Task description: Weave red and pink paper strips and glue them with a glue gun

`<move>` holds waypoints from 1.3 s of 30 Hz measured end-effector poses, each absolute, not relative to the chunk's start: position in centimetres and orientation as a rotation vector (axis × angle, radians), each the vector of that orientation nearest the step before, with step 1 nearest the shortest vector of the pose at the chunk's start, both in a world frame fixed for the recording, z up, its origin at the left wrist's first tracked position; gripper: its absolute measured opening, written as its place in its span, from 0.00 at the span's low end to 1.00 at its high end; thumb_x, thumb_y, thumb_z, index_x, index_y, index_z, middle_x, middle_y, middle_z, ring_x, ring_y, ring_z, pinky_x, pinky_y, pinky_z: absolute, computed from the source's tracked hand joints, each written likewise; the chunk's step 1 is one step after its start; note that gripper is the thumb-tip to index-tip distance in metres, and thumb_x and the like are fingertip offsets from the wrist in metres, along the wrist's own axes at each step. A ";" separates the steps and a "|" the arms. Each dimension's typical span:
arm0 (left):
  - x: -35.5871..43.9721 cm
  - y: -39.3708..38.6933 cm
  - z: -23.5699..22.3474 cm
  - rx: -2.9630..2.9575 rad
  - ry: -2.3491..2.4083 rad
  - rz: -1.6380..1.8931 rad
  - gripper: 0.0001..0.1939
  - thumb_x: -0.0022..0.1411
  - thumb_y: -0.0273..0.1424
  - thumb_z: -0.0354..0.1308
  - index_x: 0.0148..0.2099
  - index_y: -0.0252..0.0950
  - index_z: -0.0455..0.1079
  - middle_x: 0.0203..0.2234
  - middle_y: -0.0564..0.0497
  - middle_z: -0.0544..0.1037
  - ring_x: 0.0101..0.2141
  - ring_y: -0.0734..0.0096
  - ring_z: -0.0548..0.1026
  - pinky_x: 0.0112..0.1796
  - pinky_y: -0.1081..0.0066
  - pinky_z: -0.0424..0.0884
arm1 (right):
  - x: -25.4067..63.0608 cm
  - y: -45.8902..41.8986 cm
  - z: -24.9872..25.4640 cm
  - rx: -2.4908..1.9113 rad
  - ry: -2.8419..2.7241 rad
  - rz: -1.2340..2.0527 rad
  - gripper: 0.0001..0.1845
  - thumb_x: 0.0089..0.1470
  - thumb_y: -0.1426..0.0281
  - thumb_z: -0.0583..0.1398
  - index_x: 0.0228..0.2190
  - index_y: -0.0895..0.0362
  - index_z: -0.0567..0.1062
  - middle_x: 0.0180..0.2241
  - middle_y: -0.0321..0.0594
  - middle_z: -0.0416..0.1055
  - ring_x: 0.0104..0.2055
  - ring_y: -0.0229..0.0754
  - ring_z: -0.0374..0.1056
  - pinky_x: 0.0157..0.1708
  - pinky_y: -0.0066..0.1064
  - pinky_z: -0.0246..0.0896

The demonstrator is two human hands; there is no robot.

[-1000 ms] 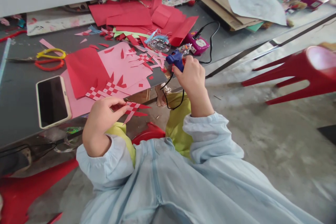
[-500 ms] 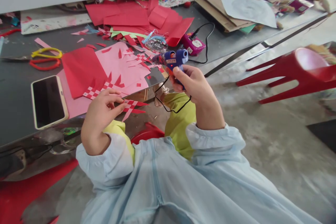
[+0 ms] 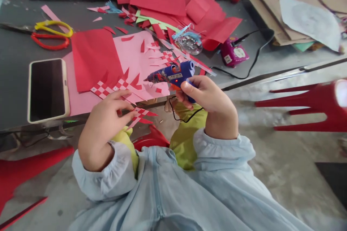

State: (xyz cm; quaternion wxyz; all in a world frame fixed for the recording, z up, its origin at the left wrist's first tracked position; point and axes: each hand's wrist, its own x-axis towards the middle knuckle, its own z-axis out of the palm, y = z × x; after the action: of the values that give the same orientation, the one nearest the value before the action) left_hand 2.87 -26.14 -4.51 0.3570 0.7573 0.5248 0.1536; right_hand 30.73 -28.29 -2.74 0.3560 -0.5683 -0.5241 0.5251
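Note:
My right hand (image 3: 199, 92) grips a blue glue gun (image 3: 173, 74) by its handle. A small red light glows on its body, and the nozzle points left over the pink paper. Pinched between thumb and fingers of my left hand (image 3: 111, 115) is a woven red-and-pink paper fish (image 3: 141, 114), held just off the table's front edge with its pointed strips toward the right. Two more checkered paper fish (image 3: 101, 89) with small eyes lie just beyond my left hand. Under them are a red sheet (image 3: 94, 57) and a pink sheet (image 3: 132, 50).
Scissors (image 3: 51, 35) and a phone (image 3: 47, 90) lie on the left. Red paper sheets (image 3: 159, 5) are piled at the back, beside a round container (image 3: 191, 44). A purple box (image 3: 233, 52) with a black cord sits on the right, near cardboard (image 3: 273, 14). A red stool (image 3: 325, 106) stands at right.
The glue gun's nozzle has swung left and now shows over the pink paper. My left hand keeps its pinch on the paper fish. The view has tilted down toward the table.

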 end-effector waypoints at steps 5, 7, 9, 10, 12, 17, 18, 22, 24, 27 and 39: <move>3.3 -26.4 -4.3 1.939 1.394 0.386 0.06 0.57 0.36 0.65 0.30 0.43 0.81 0.57 0.54 0.78 0.39 0.63 0.80 0.41 0.65 0.78 | 31.0 -27.8 -3.5 -1.454 -1.350 1.478 0.34 0.45 0.35 0.64 0.21 0.54 0.71 0.18 0.36 0.68 0.13 0.32 0.58 0.11 0.27 0.49; 3.4 -26.5 -4.2 1.925 1.411 0.380 0.06 0.57 0.37 0.65 0.31 0.43 0.82 0.58 0.53 0.78 0.36 0.65 0.80 0.37 0.66 0.77 | 31.0 -27.9 -3.7 -1.461 -1.350 1.526 0.35 0.46 0.34 0.63 0.21 0.54 0.70 0.17 0.36 0.67 0.12 0.32 0.57 0.10 0.28 0.48; 3.4 -26.6 -4.2 1.919 1.419 0.379 0.07 0.57 0.37 0.65 0.31 0.43 0.82 0.59 0.53 0.78 0.34 0.67 0.80 0.35 0.66 0.76 | 30.9 -27.9 -3.8 -1.461 -1.348 1.558 0.35 0.46 0.35 0.63 0.21 0.55 0.71 0.17 0.35 0.66 0.12 0.31 0.57 0.10 0.27 0.48; 3.4 -26.6 -4.2 1.917 1.419 0.382 0.07 0.57 0.37 0.64 0.31 0.42 0.81 0.59 0.53 0.78 0.33 0.68 0.80 0.35 0.67 0.76 | 30.9 -27.9 -3.8 -1.459 -1.344 1.560 0.35 0.46 0.35 0.63 0.21 0.55 0.71 0.17 0.35 0.66 0.12 0.31 0.56 0.09 0.27 0.48; 3.5 -26.6 -4.1 1.910 1.422 0.388 0.08 0.57 0.37 0.64 0.29 0.42 0.81 0.58 0.54 0.78 0.31 0.69 0.79 0.33 0.67 0.75 | 30.8 -27.9 -3.9 -1.459 -1.337 1.560 0.34 0.46 0.35 0.64 0.22 0.55 0.71 0.17 0.35 0.66 0.12 0.30 0.55 0.09 0.27 0.48; 3.8 -26.5 -4.1 1.901 1.438 0.396 0.08 0.57 0.38 0.65 0.27 0.42 0.80 0.57 0.56 0.78 0.27 0.74 0.77 0.30 0.68 0.74 | 30.9 -27.8 -4.1 -1.508 -1.316 1.564 0.34 0.45 0.35 0.64 0.24 0.55 0.73 0.17 0.35 0.67 0.12 0.31 0.56 0.09 0.27 0.48; 3.9 -26.5 -4.1 1.901 1.435 0.397 0.08 0.57 0.38 0.65 0.27 0.42 0.80 0.57 0.56 0.78 0.27 0.73 0.78 0.30 0.69 0.73 | 30.9 -27.8 -4.1 -1.514 -1.317 1.570 0.34 0.45 0.34 0.63 0.24 0.55 0.73 0.18 0.35 0.67 0.12 0.31 0.55 0.09 0.27 0.47; 3.8 -26.5 -4.1 1.899 1.420 0.398 0.09 0.57 0.39 0.66 0.28 0.42 0.80 0.58 0.56 0.78 0.34 0.68 0.80 0.32 0.69 0.75 | 31.0 -27.8 -4.1 -1.500 -1.323 1.606 0.35 0.47 0.34 0.62 0.23 0.54 0.72 0.18 0.35 0.66 0.12 0.30 0.54 0.09 0.27 0.46; 3.8 -26.5 -4.0 1.903 1.417 0.388 0.09 0.58 0.39 0.66 0.28 0.42 0.80 0.58 0.56 0.77 0.33 0.69 0.80 0.33 0.68 0.75 | 31.0 -27.7 -4.1 -1.488 -1.325 1.622 0.34 0.47 0.34 0.62 0.23 0.54 0.71 0.18 0.35 0.66 0.12 0.30 0.54 0.09 0.27 0.45; 3.7 -26.5 -4.1 1.917 1.422 0.372 0.08 0.58 0.38 0.65 0.29 0.42 0.80 0.58 0.56 0.77 0.29 0.72 0.79 0.35 0.67 0.75 | 31.1 -27.7 -4.1 -1.480 -1.327 1.624 0.34 0.48 0.35 0.62 0.23 0.54 0.70 0.18 0.34 0.65 0.12 0.29 0.54 0.10 0.26 0.44; 3.9 -26.6 -3.4 1.913 1.426 0.288 0.10 0.61 0.38 0.63 0.31 0.41 0.80 0.61 0.56 0.74 0.34 0.71 0.79 0.39 0.66 0.74 | 31.3 -27.9 -4.1 -1.515 -1.365 1.653 0.36 0.48 0.34 0.61 0.24 0.55 0.66 0.18 0.34 0.65 0.13 0.28 0.55 0.11 0.25 0.47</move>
State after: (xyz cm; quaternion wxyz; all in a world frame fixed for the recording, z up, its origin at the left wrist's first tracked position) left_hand 3.87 -26.64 -3.43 0.3608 0.7423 0.5535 0.1116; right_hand 31.34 -27.86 -4.05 0.2554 -0.5580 -0.5028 0.6088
